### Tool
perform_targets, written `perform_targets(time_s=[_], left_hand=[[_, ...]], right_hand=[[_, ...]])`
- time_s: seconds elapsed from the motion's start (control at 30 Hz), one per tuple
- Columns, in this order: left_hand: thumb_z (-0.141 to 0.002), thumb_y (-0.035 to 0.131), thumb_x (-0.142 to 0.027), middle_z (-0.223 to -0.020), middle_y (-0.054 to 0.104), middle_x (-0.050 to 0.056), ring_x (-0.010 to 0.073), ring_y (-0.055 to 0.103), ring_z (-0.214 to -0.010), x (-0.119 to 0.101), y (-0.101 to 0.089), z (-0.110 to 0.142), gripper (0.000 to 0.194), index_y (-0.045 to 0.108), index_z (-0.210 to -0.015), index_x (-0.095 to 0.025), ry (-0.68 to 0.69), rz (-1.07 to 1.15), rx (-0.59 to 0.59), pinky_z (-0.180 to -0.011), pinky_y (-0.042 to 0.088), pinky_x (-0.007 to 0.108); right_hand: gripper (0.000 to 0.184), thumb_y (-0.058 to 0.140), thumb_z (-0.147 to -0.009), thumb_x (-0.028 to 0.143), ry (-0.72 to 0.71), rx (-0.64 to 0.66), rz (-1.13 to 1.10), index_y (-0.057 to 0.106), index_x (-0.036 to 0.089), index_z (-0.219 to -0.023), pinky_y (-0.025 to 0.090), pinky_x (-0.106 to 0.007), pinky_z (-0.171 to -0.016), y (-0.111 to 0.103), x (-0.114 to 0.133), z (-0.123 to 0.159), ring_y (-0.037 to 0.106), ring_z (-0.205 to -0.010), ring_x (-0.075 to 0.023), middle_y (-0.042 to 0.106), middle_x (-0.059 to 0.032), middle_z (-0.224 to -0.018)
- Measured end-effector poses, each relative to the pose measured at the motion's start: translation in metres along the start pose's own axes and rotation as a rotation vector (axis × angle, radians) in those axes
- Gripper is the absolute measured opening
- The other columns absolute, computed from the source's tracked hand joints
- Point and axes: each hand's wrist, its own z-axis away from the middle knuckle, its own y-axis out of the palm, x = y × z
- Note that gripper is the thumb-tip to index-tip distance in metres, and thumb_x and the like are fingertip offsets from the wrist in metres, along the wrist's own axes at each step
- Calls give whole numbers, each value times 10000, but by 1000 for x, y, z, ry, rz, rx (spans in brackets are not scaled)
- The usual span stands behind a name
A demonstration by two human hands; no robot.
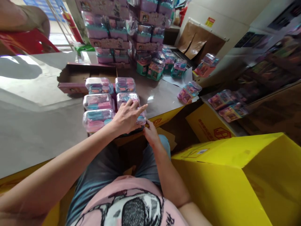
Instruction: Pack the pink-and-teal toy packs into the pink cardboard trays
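Observation:
Two rows of shrink-wrapped plastic cases with pink and teal pieces inside stand at the table's near edge. They appear to sit in a shallow cardboard display box, mostly hidden beneath them. My left hand lies over the nearer cases of the right row, fingers spread and index finger pointing right. It partly covers those cases. At the near right corner my right hand has its fingers closed at the edge of the box, low beside the last case; its fingertips are partly hidden.
An empty cardboard tray lies behind the cases. Stacked, wrapped display boxes rise at the back. Several loose green-based cases stand beside them. A large open yellow carton is at my right. A person's leg and a red stool are far left.

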Motion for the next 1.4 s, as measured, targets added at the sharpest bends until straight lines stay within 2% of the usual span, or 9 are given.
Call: perform_targets(time_s=[0.2,0.3,0.43,0.57,0.8,1.0,1.23,1.33,1.4], left_hand=[[-901,622,-491,-1324,507,159,285,467,-1204,43,-30,37,657,459,-1446,-162,167,286,-203,-1046,406,443],[-876,624,-547,-1243,551,138,300,500,-1173,72,-38,65,595,565,-1336,-174,88,171,-153,-1043,396,459],[-790,697,-567,-1208,564,138,316,514,-1148,91,-24,82,693,548,-1335,-165,60,16,-4,-1009,414,438],[-803,716,-498,-1222,560,165,310,503,-1138,90,-12,82,719,497,-1374,-119,74,-54,12,-963,429,397],[-774,775,-486,-1276,561,164,305,502,-1162,100,-14,88,819,455,-1426,-109,120,-43,31,-979,406,375],[-769,787,-476,-1349,524,165,308,492,-1177,98,-13,91,818,460,-1429,-120,77,-16,29,-981,408,381],[-756,760,-491,-1399,465,192,362,414,-1258,90,-10,100,896,393,-1488,-129,38,66,-69,-1030,412,481],[-919,542,-536,-1535,350,184,335,294,-1418,96,-15,99,777,314,-1543,-132,-24,221,-181,-1160,317,496],[-987,394,-541,-1620,234,171,334,157,-1507,98,-17,90,741,252,-1573,-111,-205,254,-219,-1213,230,523]], right_hand=[[366,489,-920,211,-492,-231,560,584,145,-1267,424,-444,-1074,-33,93,29,531,-1166,-250,568,-144,-1209],[263,510,-972,217,-841,1,800,613,197,-1213,390,-410,-1068,-26,134,31,528,-1183,-236,627,-94,-1178],[205,460,-1007,164,-1120,447,1107,627,164,-1127,261,-465,-1157,12,141,9,510,-1224,-246,666,-81,-1125],[236,422,-1016,131,-1148,605,1264,591,155,-1179,237,-502,-1162,31,125,-8,562,-1081,-238,684,-72,-1008],[204,475,-982,104,-1175,623,1360,620,161,-1114,190,-514,-1188,12,121,-13,469,-1287,-269,647,-85,-1161],[176,521,-952,116,-1118,733,1369,667,181,-1027,140,-526,-1233,32,114,-15,488,-1236,-271,666,-73,-1034],[171,490,-992,203,-1077,836,949,658,213,-1019,217,-474,-1234,30,131,-22,628,-999,-186,700,-39,-965],[318,409,-1037,342,-940,564,702,609,194,-1235,355,-382,-1172,23,149,-36,576,-1205,-182,652,-91,-1234],[491,349,-1045,394,-791,313,764,462,141,-1449,294,-448,-1209,24,156,-50,360,-1443,-229,480,-140,-1486]])
